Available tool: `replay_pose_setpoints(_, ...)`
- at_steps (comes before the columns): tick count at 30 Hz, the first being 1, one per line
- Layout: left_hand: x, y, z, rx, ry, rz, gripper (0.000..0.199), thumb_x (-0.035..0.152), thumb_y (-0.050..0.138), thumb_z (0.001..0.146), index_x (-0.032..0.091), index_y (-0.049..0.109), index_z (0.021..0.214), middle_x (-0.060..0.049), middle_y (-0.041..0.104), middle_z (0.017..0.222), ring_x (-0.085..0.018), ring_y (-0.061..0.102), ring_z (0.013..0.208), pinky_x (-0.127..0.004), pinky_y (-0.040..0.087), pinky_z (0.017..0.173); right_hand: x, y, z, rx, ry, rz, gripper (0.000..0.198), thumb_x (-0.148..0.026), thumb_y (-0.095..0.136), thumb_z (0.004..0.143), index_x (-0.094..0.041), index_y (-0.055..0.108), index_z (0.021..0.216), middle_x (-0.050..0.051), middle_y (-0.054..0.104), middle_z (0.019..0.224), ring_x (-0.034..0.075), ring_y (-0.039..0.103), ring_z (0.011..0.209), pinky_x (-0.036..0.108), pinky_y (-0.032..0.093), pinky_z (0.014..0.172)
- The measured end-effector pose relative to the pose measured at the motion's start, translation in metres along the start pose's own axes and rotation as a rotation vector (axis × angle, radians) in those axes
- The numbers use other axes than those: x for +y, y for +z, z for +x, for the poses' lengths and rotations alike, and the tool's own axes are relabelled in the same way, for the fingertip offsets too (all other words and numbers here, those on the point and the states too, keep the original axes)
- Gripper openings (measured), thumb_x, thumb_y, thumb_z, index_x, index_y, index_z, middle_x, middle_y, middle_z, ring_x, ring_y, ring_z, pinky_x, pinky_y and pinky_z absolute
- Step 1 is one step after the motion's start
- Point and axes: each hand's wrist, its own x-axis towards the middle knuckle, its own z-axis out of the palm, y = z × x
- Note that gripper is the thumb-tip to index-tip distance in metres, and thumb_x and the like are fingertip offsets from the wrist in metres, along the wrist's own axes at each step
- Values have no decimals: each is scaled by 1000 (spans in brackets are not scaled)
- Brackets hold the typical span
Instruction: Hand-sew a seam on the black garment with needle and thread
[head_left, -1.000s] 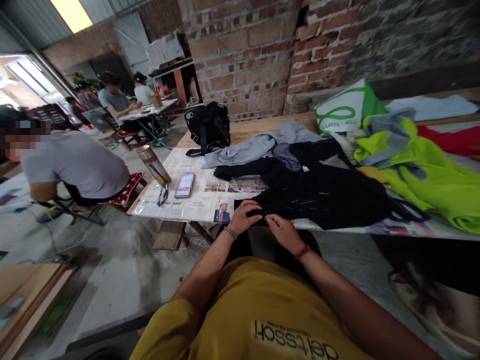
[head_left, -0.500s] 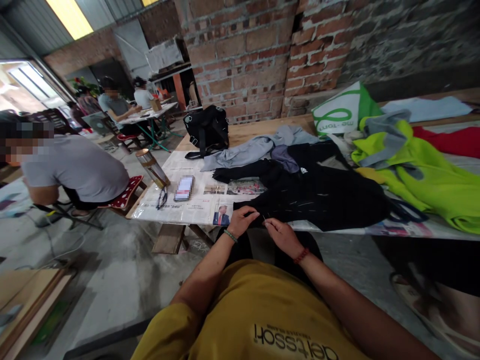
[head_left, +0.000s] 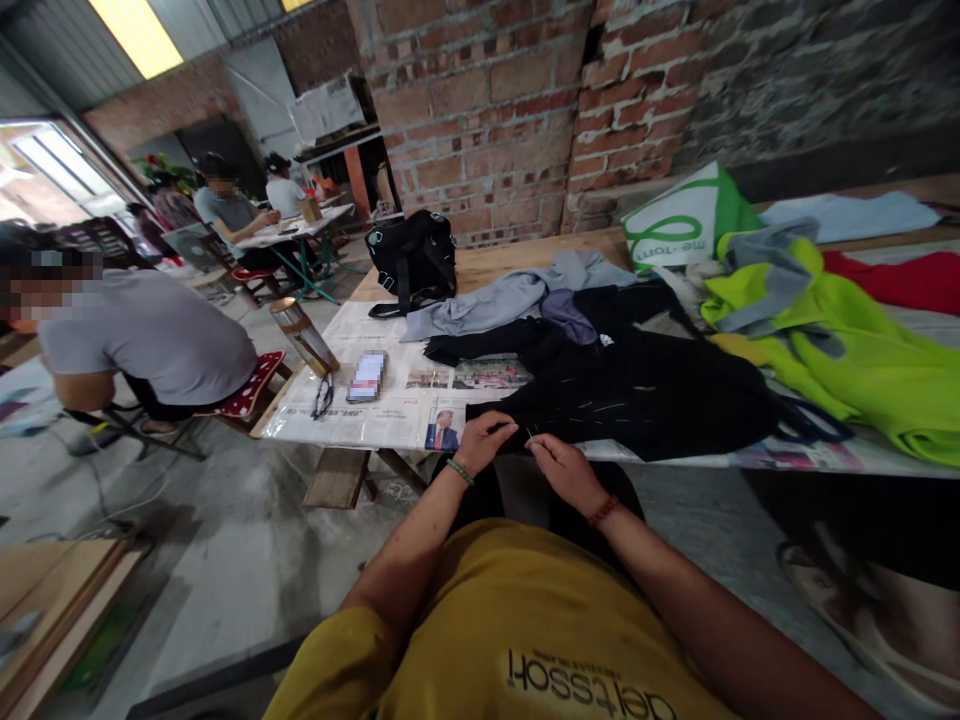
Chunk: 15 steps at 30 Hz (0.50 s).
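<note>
At the table's front edge, my right hand point(head_left: 564, 468) pinches a thin needle point(head_left: 529, 434) that points up from the fingertips. A short gap to its left, my left hand point(head_left: 484, 443) has thumb and forefinger pressed together. What lies in that pinch is too small to make out. Just beyond both hands spreads a black garment point(head_left: 660, 385) with short white stitch marks on it. Its near edge lies close to my fingers.
Newspaper under clear plastic covers the table point(head_left: 390, 425), bearing a phone point(head_left: 367, 376), a metal flask point(head_left: 302, 335) and a black bag point(head_left: 412, 255). Grey clothing point(head_left: 487, 300), a lime-green garment point(head_left: 847, 340) and a green-white bag point(head_left: 690, 220) lie behind. A seated person point(head_left: 150, 335) is at left.
Almost nothing differs. Both hands keep their pinched pose in the same place, and the view has shifted very slightly.
</note>
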Motion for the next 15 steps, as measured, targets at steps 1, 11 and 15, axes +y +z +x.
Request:
replay_pose_setpoints(1,0,0,0,-4,7,-8,21,34,59,77,15,66,81,-3,65,82,-12,56,78,-25,45,75,-1,0,1,3,-4,-3,26,-31,40,82,-19,62,82,5,67,82,17,59,76,29,43,71)
replay_pose_setpoints(11,-2,2,-1,-91,184,-20,23,36,56,80,16,66,75,-3,63,78,-14,56,84,-29,43,89,1,15,9,39,-23,-54,26,-35,35,85,-19,56,80,3,58,64,15,52,59,26,36,55)
replay_pose_setpoints(15,-2,1,-1,-132,188,34,23,36,54,81,17,65,75,-2,63,77,-14,56,83,-30,42,92,1,18,7,45,-16,-81,25,-35,35,85,-21,55,80,2,54,58,16,51,57,26,34,53)
